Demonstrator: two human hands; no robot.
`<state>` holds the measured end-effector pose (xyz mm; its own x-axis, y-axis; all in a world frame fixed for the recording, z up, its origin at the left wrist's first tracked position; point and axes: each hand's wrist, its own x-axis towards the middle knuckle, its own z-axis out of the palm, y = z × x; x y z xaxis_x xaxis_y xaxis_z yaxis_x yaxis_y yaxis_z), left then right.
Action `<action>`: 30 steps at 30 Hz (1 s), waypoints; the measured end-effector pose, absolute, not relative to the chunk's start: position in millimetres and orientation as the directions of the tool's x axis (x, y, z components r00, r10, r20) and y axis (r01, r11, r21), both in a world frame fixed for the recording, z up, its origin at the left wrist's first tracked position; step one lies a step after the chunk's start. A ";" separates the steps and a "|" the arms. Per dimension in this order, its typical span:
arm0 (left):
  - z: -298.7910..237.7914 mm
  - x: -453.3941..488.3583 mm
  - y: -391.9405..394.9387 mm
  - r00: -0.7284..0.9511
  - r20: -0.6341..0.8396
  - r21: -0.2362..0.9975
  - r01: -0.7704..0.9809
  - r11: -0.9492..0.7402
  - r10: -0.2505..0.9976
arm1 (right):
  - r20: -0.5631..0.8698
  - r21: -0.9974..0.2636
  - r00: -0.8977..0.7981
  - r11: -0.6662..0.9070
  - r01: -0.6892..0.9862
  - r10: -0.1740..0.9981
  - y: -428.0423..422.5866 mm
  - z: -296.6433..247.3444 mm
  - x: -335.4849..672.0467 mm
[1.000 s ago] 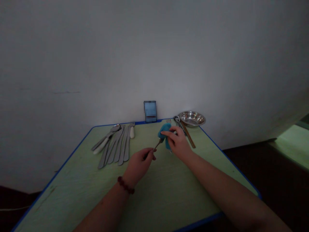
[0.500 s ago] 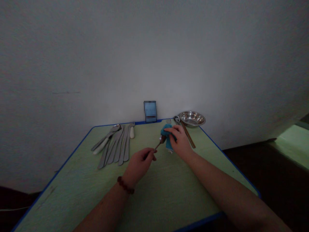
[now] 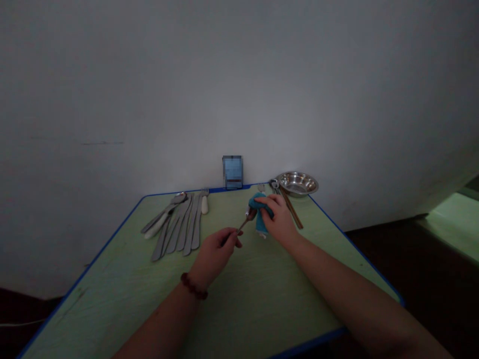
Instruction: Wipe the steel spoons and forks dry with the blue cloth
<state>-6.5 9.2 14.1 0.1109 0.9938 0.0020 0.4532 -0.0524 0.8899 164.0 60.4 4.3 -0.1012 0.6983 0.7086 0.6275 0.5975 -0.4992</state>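
Observation:
My left hand [image 3: 220, 247], with a beaded bracelet at the wrist, is closed on the handle of a metal spoon [image 3: 243, 225]. The spoon slants up to the right over the table, its bowl partly covered by a blue cloth [image 3: 261, 222]. My right hand [image 3: 276, 214] grips that cloth and presses it around the bowl end; part of the cloth hangs below the fingers. Just behind the right hand lie a fork [image 3: 261, 187], whose lower part is hidden, some spoons [image 3: 274, 184] and a pair of brown chopsticks [image 3: 294, 212].
Several knives, forks and spoons [image 3: 179, 227] lie in a group on the left of the green table [image 3: 123, 289]. A white-handled fork [image 3: 204, 203] is beside them. A blurred screen device [image 3: 233, 173] leans on the wall; a metal bowl [image 3: 298, 184] stands at the back right corner.
The spoon and my left hand have shifted very slightly left and down. The cloth in my right hand has moved a little along the spoon's bowl end. Everything else is still.

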 end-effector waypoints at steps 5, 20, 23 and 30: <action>9.1 -6.9 10.1 0.104 0.017 0.909 0.413 -0.059 0.994 | 0.739 -0.416 -0.178 0.648 0.639 0.650 57.2 4.3 163.1; 9.8 -5.9 10.4 0.101 -0.039 0.955 0.296 0.007 0.994 | 0.778 -0.194 -0.303 0.668 0.719 0.551 49.7 5.1 159.9; 11.1 -5.5 9.9 0.075 -0.035 0.957 0.289 0.012 0.997 | 0.784 -0.144 -0.339 0.683 0.716 0.521 47.9 5.9 159.2; 13.7 -3.6 8.6 0.081 -0.063 0.976 0.213 0.044 0.995 | 0.782 -0.081 -0.383 0.690 0.719 0.491 46.1 7.4 158.3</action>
